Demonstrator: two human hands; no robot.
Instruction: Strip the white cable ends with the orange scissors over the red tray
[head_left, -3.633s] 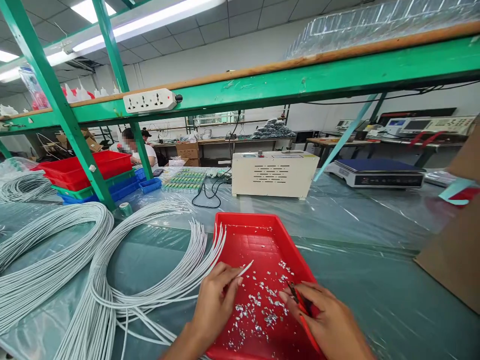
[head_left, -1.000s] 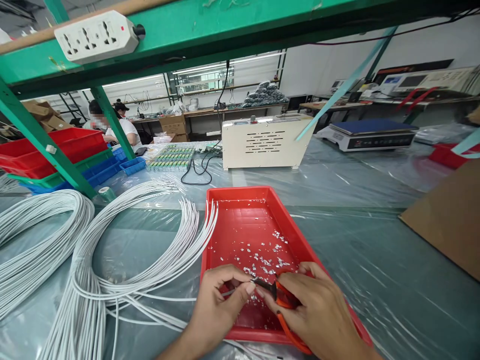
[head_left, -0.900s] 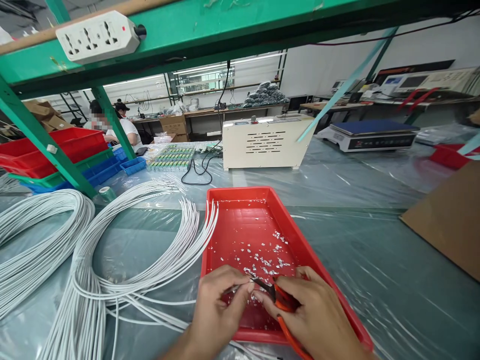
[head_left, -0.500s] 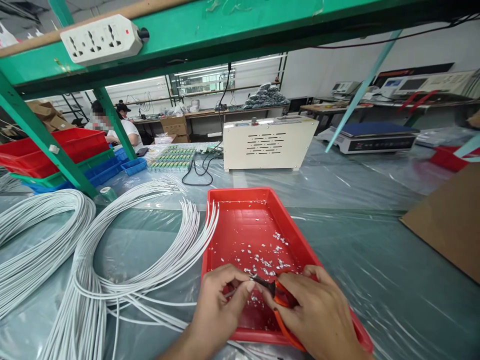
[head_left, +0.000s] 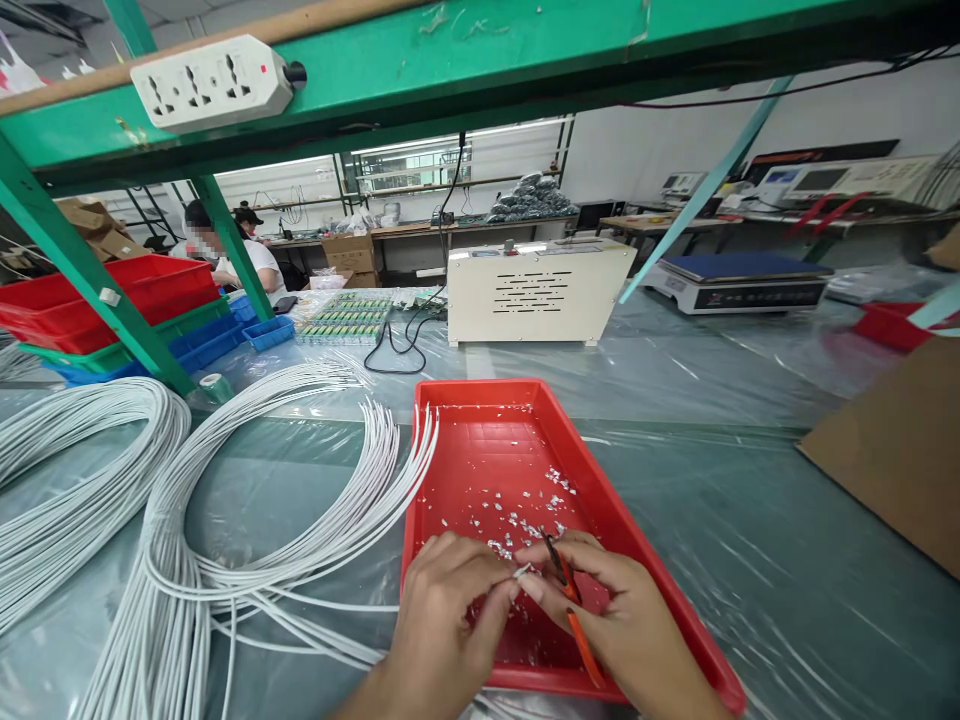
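Left of both hands, a coil of white cables [head_left: 169, 530] lies on the bench, its loose tips fanned toward the tray, probably to keep single ends within easy reach. The left hand [head_left: 450, 605] is closed in a pinch on a pale cable end [head_left: 523, 571], gripping close to the tip, presumably to steady it. Below the hands sits the red tray [head_left: 480, 388], apparently placed there to catch the silvery scraps [head_left: 555, 478] (some lie just beyond the fingers). The right hand [head_left: 611, 600] meets that tip with thumb and forefinger while holding orange-handled cutters [head_left: 583, 650], blades pointing away from the cable, which seems to leave those fingertips free. Farther right, well apart, stands brown cardboard [head_left: 892, 440].
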